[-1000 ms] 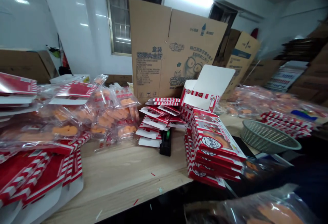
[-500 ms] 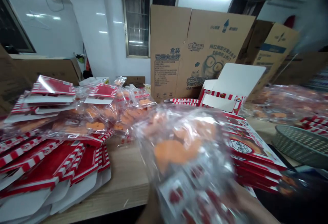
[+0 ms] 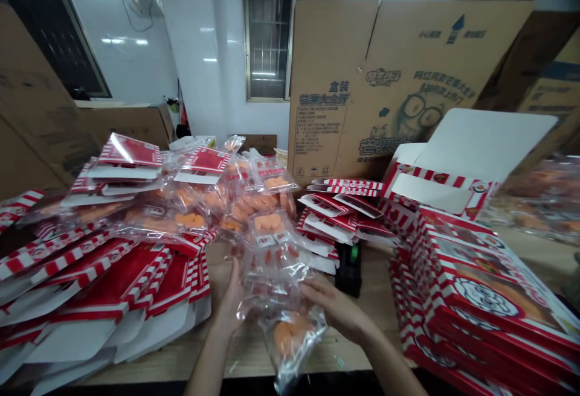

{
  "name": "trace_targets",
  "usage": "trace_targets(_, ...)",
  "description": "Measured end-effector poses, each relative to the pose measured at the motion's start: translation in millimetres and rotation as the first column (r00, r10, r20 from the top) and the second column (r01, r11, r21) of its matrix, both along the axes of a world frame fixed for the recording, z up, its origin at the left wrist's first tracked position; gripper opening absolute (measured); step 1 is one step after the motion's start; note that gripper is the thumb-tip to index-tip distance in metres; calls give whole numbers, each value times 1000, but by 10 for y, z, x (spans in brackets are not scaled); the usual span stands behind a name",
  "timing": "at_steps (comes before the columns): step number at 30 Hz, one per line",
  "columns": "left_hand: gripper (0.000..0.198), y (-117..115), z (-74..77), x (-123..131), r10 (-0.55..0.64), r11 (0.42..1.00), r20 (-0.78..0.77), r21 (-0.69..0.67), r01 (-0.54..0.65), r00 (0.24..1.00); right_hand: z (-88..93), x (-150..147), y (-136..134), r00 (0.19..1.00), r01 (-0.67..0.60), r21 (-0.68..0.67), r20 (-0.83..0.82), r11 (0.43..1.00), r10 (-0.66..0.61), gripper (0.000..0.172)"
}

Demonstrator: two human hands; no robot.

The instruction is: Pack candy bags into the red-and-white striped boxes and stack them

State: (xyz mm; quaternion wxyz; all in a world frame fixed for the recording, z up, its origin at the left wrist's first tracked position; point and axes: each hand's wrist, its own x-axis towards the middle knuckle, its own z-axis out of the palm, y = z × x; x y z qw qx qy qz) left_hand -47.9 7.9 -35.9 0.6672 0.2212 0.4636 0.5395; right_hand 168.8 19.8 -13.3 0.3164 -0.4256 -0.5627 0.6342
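Observation:
A loose row of clear plastic bags with orange pieces and small printed sachets (image 3: pixel 290 332) lies on the wooden table in front of me, running from the pile at the back toward the front edge. My left hand (image 3: pixel 233 299) is along the left side of these bags, its fingers stretched upward and partly covered by plastic. From the right, my right hand (image 3: pixel 335 305) reaches over with its fingers extended, the tips touching the bags. Neither hand appears closed around a bag.
Flat red-and-white striped cartons (image 3: pixel 113 299) fan out at left. Finished-looking striped boxes (image 3: pixel 493 293) are stacked at right, with an open box (image 3: pixel 439 188) behind them. A black tape dispenser (image 3: pixel 348 269) stands near my right hand. A large cardboard carton (image 3: pixel 362 88) rises at the back.
The bundle of bags, held up close to the camera before, is now down on the table and spread out. My hands are lower and apart on either side. The view has swung left.

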Motion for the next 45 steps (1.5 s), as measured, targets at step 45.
trace_targets(45, 21, 2596, 1480, 1509, 424, 731, -747, 616, 295, 511, -229, 532, -254, 877, 250, 924, -89, 290, -473, 13)
